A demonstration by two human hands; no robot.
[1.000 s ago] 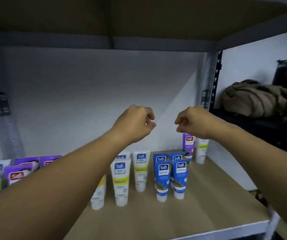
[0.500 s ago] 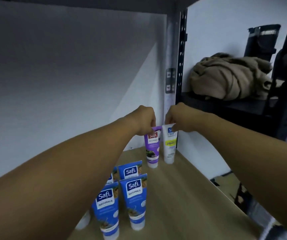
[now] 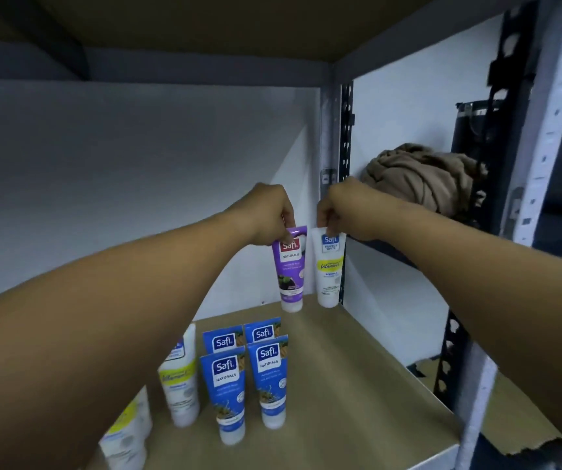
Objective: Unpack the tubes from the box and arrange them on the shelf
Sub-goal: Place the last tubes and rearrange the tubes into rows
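My left hand point(image 3: 270, 215) pinches the top of a purple tube point(image 3: 291, 273). Beside it, my right hand point(image 3: 342, 212) pinches the top of a white tube with a yellow band point(image 3: 328, 269). Both tubes hang cap-down at the back right corner of the wooden shelf point(image 3: 357, 374), their caps at or just above the board. Several blue tubes point(image 3: 249, 378) stand cap-down in two rows nearer the front. White and yellow tubes point(image 3: 179, 381) stand to their left, partly hidden by my left forearm. The box is out of view.
A grey upright point(image 3: 328, 137) and the white back wall close off the corner. A beige cloth bundle point(image 3: 422, 178) lies on a black rack to the right. Cardboard point(image 3: 517, 412) lies on the floor below right.
Both hands went from empty fists in mid-air to the back right corner and took hold of the tops of the purple and the white tube. The tubes now look slightly raised.
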